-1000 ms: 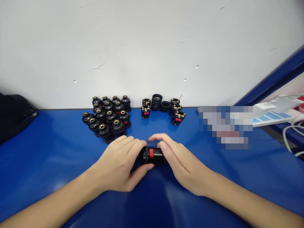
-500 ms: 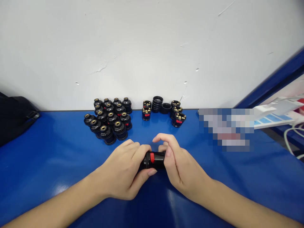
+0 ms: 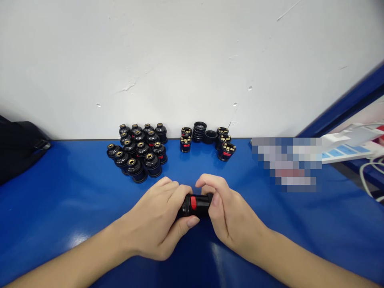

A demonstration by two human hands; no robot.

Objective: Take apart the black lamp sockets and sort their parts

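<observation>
Between my hands lies a black lamp holder point(image 3: 201, 205) on its side, its red switch facing up. My left hand point(image 3: 163, 216) is wrapped round its left end, with the thumb along the near side. At the right end, my right hand point(image 3: 226, 210) grips the rim with thumb and curled fingers; the fingers hide that end. Several black lamp holders point(image 3: 136, 171) with brass-ringed tops stand in a cluster at the back left. Beyond my hands are open socket bodies point(image 3: 185, 145) with brass contacts, and more socket bodies point(image 3: 227, 152) stand farther right.
A ribbed black shell point(image 3: 199, 132) and a short black ring point(image 3: 210, 137) stand by the white wall point(image 3: 180, 60). A dark bag point(image 3: 21, 148) sits at the left of the blue table point(image 3: 75, 192). A power strip point(image 3: 345, 150) and white cables point(image 3: 367, 176) are at the right.
Both hands and the lamp holder sit very slightly lower and farther right in view. My right thumb and fingers have shifted a little at the lamp holder's right end.
</observation>
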